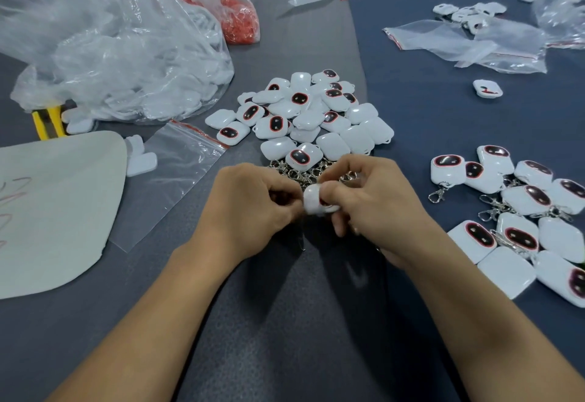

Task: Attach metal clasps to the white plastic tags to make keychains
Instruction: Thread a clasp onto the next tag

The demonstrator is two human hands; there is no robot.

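My right hand (370,199) pinches a white plastic tag (313,202) between thumb and fingers, just above the dark table mat. My left hand (250,205) is curled against the tag's left edge and pinches something small that its fingers hide; a thin metal piece (302,237) hangs below them. Directly behind both hands lies a heap of loose metal clasps (304,172). Beyond it is a pile of white tags (304,113), some showing a dark oval with a red rim. Tags with clasps attached (519,211) lie at the right.
A large clear bag of white parts (126,62) and a bag of red pieces (237,15) sit at the back left. A flat zip bag (171,173), a beige sheet (53,205) and yellow-handled pliers (47,121) lie left. More bags (474,43) and a single tag (487,88) lie at the back right.
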